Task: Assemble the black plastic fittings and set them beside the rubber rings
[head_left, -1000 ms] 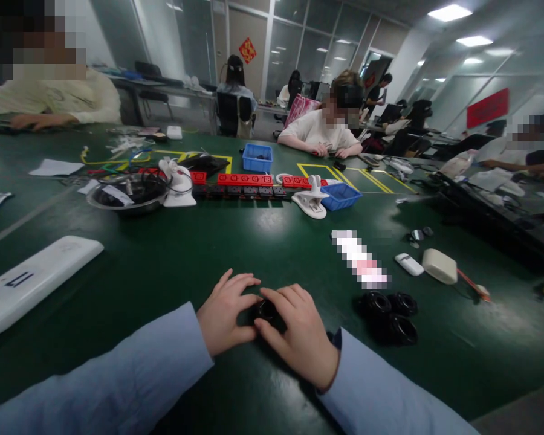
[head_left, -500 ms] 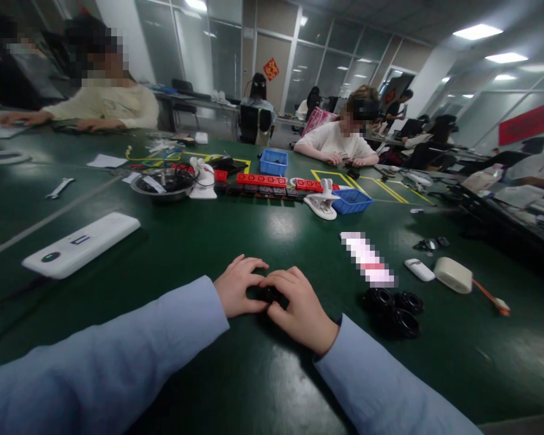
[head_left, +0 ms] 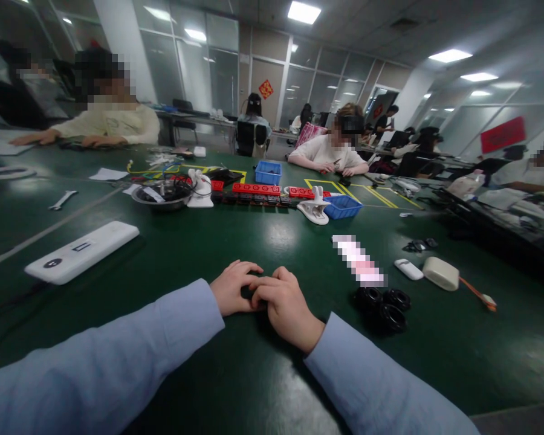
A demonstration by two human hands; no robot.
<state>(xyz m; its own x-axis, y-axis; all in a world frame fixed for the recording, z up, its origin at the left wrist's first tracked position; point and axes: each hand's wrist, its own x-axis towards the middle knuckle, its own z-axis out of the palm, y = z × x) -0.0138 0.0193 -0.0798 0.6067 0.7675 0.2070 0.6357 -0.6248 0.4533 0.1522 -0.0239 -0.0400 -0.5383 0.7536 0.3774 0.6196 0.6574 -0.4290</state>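
My left hand (head_left: 232, 289) rests low over the table with thumb and fingers curled round a small black part (head_left: 249, 292). My right hand (head_left: 290, 309) meets it fingertip to fingertip, its fingers bent over the same part from the right. Most of the part is hidden by the fingers, so its exact kind cannot be made out. To the right of my right hand lie several black ring-shaped parts (head_left: 392, 316) in a cluster. A phone (head_left: 358, 260) with a blurred screen lies just beyond them.
A white power bank (head_left: 84, 251) with a cable and a wrench (head_left: 63, 200) lie on the left. Across the table are a metal bowl (head_left: 161, 199), red power strips (head_left: 256, 190), white clips (head_left: 315, 208) and blue bins (head_left: 343, 207). A beige case (head_left: 440, 273) lies right. Co-workers sit opposite.
The camera view has shifted slightly, so the table things appear a little lower and mostly further left. My right fingers have moved left, over the black part, covering more of it.
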